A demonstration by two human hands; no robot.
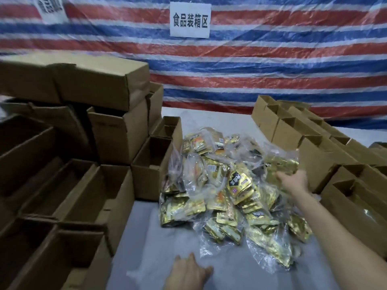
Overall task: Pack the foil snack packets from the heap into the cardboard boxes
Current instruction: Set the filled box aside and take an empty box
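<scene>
Head view of a packing table (pixel 167 237) covered in grey sheeting. At centre lies the heap of foil snack packets (pixel 213 197), gold-coloured and mostly bundled in clear plastic bags. One packet (pixel 238 181) near the top of the heap faces up and shows a black panel with white characters, too blurred to read. The right hand (pixel 292 181) reaches across the heap's right edge with its fingers closed on the lower edge of a clear bag of gold packets (pixel 281 163), which is raised above the others. The left hand (pixel 188 272) rests palm down on the sheeting, near the front of the heap, fingers loosely spread and holding nothing. Open cardboard boxes (pixel 88 197) are stacked to the left of the heap, and a further row of boxes (pixel 293 132) runs along the right. Behind hangs a red, blue and white striped tarpaulin (pixel 272 65) bearing a white sign (pixel 190 19) that reads "食品装箱区"; a second sign (pixel 51 9) at upper left is illegible.
</scene>
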